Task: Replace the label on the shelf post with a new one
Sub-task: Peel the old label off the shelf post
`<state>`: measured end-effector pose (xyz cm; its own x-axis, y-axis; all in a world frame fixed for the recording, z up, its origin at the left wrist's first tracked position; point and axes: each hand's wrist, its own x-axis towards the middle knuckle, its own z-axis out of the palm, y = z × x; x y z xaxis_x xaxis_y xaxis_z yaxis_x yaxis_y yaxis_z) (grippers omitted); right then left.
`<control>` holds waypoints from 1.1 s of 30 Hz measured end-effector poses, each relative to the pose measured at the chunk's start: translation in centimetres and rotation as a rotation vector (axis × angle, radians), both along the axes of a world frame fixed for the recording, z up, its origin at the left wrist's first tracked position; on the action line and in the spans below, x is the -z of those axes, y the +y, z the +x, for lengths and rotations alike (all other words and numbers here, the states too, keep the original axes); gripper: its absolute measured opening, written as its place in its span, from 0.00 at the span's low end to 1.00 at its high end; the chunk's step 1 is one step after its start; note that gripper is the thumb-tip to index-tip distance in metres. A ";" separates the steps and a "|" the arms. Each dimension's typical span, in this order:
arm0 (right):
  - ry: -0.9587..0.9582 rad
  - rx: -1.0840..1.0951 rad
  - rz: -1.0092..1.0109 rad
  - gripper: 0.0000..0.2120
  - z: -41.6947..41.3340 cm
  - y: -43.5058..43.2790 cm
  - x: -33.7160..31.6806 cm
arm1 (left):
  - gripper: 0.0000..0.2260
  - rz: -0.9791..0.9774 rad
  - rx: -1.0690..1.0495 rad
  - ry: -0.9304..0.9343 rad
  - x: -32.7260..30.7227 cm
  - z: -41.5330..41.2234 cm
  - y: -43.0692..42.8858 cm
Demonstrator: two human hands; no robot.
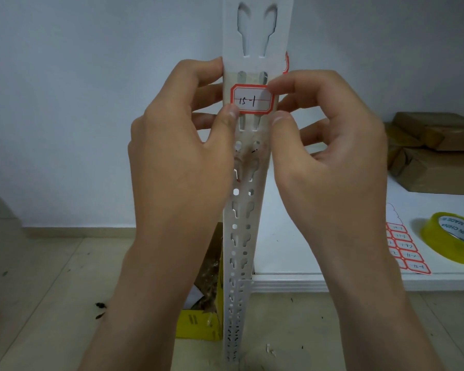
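Head view, left hand (182,156), right hand (332,162) covering label (252,100) corners (post (241,236) cropped)

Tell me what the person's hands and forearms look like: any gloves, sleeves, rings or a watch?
Nothing worn shows. The bare left hand and bare right hand carry no gloves and no rings on the visible fingers; the thumbnails are short and unpainted. The left forearm and right forearm are uncovered down to the frame's edge: no sleeve, watch or bracelet.
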<state>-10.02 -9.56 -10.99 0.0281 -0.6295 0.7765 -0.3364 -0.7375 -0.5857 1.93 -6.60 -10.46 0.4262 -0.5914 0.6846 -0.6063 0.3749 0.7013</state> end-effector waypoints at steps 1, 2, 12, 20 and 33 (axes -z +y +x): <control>0.002 0.006 -0.003 0.10 0.0 0.0 0.0 | 0.13 0.001 -0.002 -0.003 0.0 0.0 0.0; 0.003 0.010 -0.004 0.11 0.1 0.0 0.0 | 0.13 0.005 -0.004 -0.007 0.0 0.0 0.0; -0.018 0.035 -0.004 0.10 0.3 -0.1 0.2 | 0.14 0.020 -0.008 -0.006 0.0 -0.1 0.0; -0.021 -0.016 0.000 0.08 0.6 -0.1 0.2 | 0.13 -0.007 0.029 0.010 0.1 0.1 0.0; -0.376 -0.352 0.428 0.14 1.7 -1.2 -1.7 | 0.13 0.020 0.092 0.092 -0.3 0.2 0.0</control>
